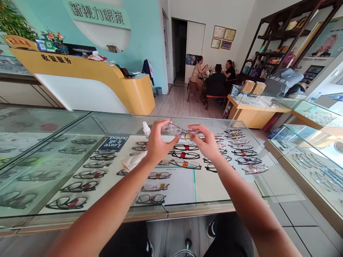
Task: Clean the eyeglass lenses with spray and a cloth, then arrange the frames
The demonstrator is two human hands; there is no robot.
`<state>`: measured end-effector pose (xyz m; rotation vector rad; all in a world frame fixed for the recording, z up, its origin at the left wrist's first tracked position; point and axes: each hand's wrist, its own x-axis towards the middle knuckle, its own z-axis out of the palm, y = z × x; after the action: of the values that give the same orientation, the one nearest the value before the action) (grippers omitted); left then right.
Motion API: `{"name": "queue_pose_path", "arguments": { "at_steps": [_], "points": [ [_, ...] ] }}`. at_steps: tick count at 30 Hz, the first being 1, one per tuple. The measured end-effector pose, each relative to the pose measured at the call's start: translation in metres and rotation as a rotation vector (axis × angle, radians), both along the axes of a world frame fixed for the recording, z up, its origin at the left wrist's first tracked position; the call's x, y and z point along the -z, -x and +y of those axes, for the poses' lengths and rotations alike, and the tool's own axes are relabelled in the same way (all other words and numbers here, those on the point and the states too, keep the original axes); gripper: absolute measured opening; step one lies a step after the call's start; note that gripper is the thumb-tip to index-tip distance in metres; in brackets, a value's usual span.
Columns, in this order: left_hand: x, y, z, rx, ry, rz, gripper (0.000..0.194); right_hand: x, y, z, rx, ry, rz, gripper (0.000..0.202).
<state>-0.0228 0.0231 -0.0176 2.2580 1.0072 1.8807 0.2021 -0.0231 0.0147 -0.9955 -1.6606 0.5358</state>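
A pair of eyeglasses [175, 130] with thin frames is held up over the glass display case [214, 210]. My left hand [158, 140] grips its left side between thumb and fingers. On the other side, my right hand [205, 142] pinches the frame near its end. Beside my left wrist a white cloth [131, 162] lies on the glass. A small white bottle [146, 129] stands just behind my left hand. Beneath the glass, several rows of eyeglasses [185, 155] rest on white boards, some with red or yellow tags.
More glass cases [316, 157] stand to the right. A yellow and white counter [93, 80] is across the floor at the left. Three people [215, 80] sit around a table at the back. A stool base [184, 252] is between my legs.
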Motion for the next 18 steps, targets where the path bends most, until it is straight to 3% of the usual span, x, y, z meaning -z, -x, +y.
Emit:
{"name": "queue_pose_path", "arguments": {
  "at_steps": [3, 7, 18],
  "points": [
    [-0.003, -0.004, -0.004, 0.019, -0.083, 0.086, 0.062, 0.004, -0.001, 0.004, -0.040, -0.103, -0.084, 0.013],
    [-0.004, -0.006, -0.007, 0.025, -0.115, 0.129, 0.061, 0.009, -0.001, 0.009, -0.046, -0.117, -0.153, 0.009],
    [-0.006, -0.007, -0.012, 0.049, -0.034, 0.130, 0.062, 0.016, -0.004, 0.015, -0.099, -0.145, -0.206, 0.013]
  ]
}}
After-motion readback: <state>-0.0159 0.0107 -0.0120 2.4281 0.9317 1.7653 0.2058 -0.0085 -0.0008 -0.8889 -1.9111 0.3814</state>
